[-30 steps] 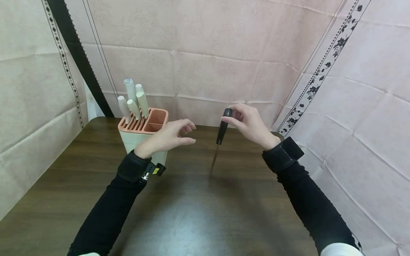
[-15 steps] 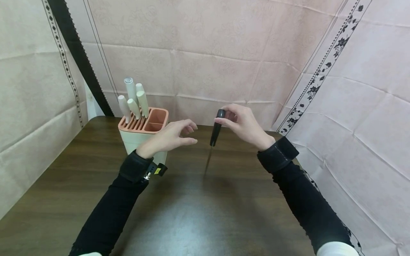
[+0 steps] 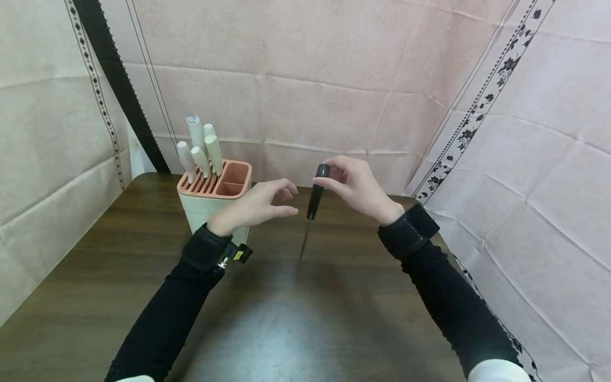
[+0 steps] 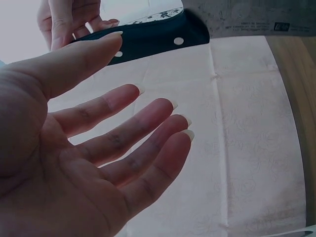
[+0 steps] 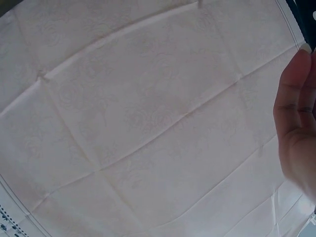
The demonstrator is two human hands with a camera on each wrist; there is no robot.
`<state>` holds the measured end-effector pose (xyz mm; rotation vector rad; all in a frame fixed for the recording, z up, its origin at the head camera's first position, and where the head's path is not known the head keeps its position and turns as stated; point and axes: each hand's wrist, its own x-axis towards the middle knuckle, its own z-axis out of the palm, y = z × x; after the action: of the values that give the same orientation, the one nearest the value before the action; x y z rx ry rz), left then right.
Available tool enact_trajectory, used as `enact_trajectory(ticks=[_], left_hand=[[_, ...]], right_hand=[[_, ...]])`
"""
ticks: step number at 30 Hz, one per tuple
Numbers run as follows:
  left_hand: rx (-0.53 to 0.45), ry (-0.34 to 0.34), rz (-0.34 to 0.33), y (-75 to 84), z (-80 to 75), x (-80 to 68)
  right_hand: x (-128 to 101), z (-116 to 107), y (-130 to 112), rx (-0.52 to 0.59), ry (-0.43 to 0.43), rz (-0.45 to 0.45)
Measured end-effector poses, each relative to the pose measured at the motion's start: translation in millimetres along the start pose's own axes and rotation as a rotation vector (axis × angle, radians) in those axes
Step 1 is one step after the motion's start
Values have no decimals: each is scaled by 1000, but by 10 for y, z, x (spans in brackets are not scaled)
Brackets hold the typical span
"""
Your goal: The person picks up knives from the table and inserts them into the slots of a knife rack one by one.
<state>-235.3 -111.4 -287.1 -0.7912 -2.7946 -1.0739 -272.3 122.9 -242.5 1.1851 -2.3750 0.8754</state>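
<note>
My right hand pinches the upper end of a kitchen knife's black handle. Its blade points down, slightly tilted, and appears nearly edge-on from the head. In the left wrist view the handle shows rivets, and the broad steel blade is cut off by the frame. My left hand is held with fingers apart and holds nothing, between the knife and a knife block. The right wrist view catches only part of the right hand at its edge.
The pale green block with an orange slotted top holds several light-handled knives at the back left, partly hidden by my left hand. A brown wooden table lies beneath. Pale patterned cloth hangs behind and at both sides.
My right hand has moved left with the knife, closer to my left hand. The left hand has shifted slightly right. The knife block has stayed in place.
</note>
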Motion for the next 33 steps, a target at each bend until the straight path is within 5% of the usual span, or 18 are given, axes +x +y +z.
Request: enact_trajectory(ticks=[33], left_hand=[[-95,96,60,-23,246,197]], right_hand=[[2,79,-79,42,6,-28]])
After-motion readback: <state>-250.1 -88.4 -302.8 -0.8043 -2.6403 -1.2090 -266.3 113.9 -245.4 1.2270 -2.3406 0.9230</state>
